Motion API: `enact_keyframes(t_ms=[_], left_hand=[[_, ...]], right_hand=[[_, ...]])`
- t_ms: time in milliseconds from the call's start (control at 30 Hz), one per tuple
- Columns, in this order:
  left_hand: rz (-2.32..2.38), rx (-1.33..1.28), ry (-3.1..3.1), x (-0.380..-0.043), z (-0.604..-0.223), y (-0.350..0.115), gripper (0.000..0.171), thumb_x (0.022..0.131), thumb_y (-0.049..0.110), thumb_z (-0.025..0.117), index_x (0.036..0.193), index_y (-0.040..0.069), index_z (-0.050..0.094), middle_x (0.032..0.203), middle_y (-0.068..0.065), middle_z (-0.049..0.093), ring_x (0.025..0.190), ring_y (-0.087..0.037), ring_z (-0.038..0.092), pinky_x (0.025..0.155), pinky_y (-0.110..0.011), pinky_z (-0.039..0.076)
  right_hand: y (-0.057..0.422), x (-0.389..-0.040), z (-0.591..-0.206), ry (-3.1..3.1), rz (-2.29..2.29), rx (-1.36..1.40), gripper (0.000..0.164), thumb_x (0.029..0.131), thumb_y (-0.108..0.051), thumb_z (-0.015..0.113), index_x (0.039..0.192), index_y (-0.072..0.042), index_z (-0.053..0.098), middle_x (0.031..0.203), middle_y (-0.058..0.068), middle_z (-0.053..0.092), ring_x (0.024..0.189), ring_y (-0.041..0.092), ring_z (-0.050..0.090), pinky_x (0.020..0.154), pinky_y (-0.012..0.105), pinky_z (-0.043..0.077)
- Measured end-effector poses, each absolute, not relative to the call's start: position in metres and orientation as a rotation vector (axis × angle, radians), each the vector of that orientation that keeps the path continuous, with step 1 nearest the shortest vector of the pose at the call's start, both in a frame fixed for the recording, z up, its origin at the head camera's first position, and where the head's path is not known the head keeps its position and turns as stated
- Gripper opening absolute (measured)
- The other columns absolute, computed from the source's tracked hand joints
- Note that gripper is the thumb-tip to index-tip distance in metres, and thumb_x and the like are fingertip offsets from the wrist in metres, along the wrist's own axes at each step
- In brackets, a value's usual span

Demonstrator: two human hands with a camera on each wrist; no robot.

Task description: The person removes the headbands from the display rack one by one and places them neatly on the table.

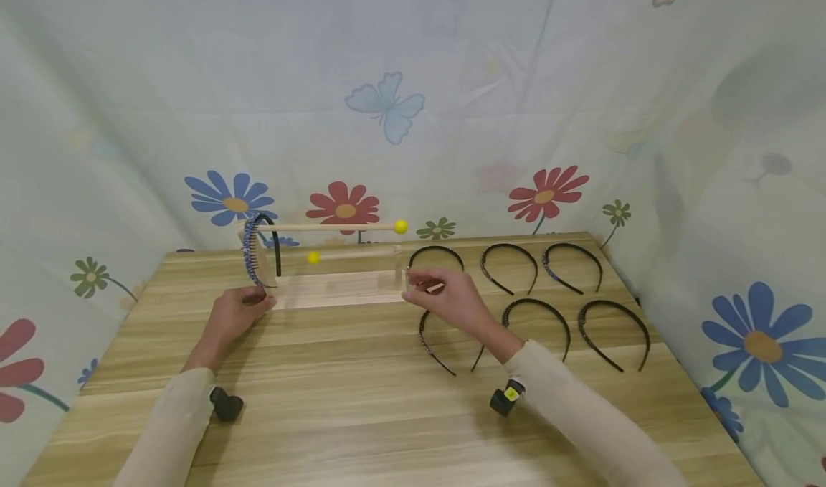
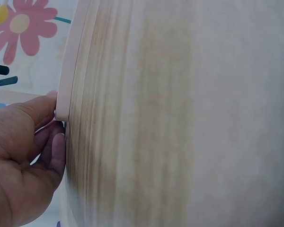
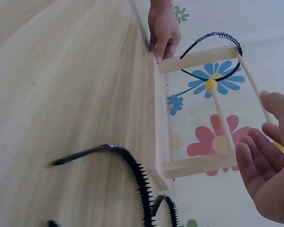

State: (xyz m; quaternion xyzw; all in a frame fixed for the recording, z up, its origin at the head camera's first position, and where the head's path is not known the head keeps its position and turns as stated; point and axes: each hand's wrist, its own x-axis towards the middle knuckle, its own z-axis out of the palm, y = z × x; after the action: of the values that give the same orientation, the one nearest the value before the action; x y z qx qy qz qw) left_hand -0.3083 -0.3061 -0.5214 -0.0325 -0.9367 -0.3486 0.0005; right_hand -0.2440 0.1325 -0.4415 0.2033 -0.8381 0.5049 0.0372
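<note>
A pale wooden headband stand (image 1: pixel 342 290) rests on the table, with a post at each end and two rods tipped with yellow balls. One blue-patterned headband (image 1: pixel 249 254) with black teeth hangs at the left end of the upper rod. My left hand (image 1: pixel 235 315) grips the left corner of the base; in the left wrist view its thumb and fingers lie about the board's end (image 2: pixel 64 111). Beside the stand's right end is my right hand (image 1: pixel 452 300), its fingers loosely bent. The right wrist view shows that hand (image 3: pixel 274 161) holding nothing.
Several dark toothed headbands (image 1: pixel 540 302) lie in two rows on the right of the wood-grain table (image 1: pixel 335 415); my right hand partly covers the nearest ones. Behind the table hangs a pale cloth (image 1: pixel 452 164) printed with flowers and a butterfly.
</note>
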Motion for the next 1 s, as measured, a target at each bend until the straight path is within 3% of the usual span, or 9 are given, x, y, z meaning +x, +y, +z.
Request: enact_keyframes(t_ms=[300, 567, 800, 1000], left_hand=[[-1.084, -0.109, -2.935, -0.307, -0.521, -0.308, 0.046, 0.101, 0.035, 0.066, 0.129, -0.001, 0.067, 0.129, -0.025, 0.067, 0.121, -0.044, 0.061, 0.098, -0.059, 0.048], [-1.093, -0.100, -2.934, -0.309, -0.521, -0.308, 0.046, 0.101, 0.035, 0.066, 0.129, -0.001, 0.067, 0.130, -0.025, 0.066, 0.122, -0.044, 0.060, 0.099, -0.059, 0.048], [-1.109, -0.105, -2.928, -0.310, -0.522, -0.310, 0.045, 0.101, 0.034, 0.066, 0.129, -0.001, 0.068, 0.129, -0.025, 0.067, 0.121, -0.043, 0.062, 0.098, -0.058, 0.049], [-1.076, -0.148, -2.910, -0.309, -0.523, -0.311, 0.044, 0.101, 0.033, 0.067, 0.128, -0.001, 0.068, 0.127, -0.025, 0.068, 0.120, -0.044, 0.062, 0.100, -0.060, 0.048]], right_hand=[[0.099, -0.262, -0.424, -2.530, 1.544, 0.826, 0.039, 0.091, -0.033, 0.080, 0.126, -0.016, 0.073, 0.120, -0.002, 0.073, 0.102, 0.010, 0.068, 0.085, 0.027, 0.058], [0.063, -0.279, -0.414, -2.464, 1.539, 0.981, 0.049, 0.089, -0.029, 0.083, 0.132, -0.012, 0.069, 0.123, 0.003, 0.073, 0.104, 0.019, 0.071, 0.083, 0.023, 0.058], [0.027, -0.290, -0.406, -2.510, 1.555, 0.993, 0.053, 0.088, -0.035, 0.082, 0.135, -0.015, 0.068, 0.126, -0.001, 0.072, 0.103, 0.011, 0.070, 0.082, 0.020, 0.057], [-0.004, -0.297, -0.407, -2.496, 1.561, 1.020, 0.051, 0.090, -0.035, 0.080, 0.135, -0.014, 0.068, 0.127, 0.006, 0.071, 0.100, 0.004, 0.069, 0.082, 0.018, 0.056]])
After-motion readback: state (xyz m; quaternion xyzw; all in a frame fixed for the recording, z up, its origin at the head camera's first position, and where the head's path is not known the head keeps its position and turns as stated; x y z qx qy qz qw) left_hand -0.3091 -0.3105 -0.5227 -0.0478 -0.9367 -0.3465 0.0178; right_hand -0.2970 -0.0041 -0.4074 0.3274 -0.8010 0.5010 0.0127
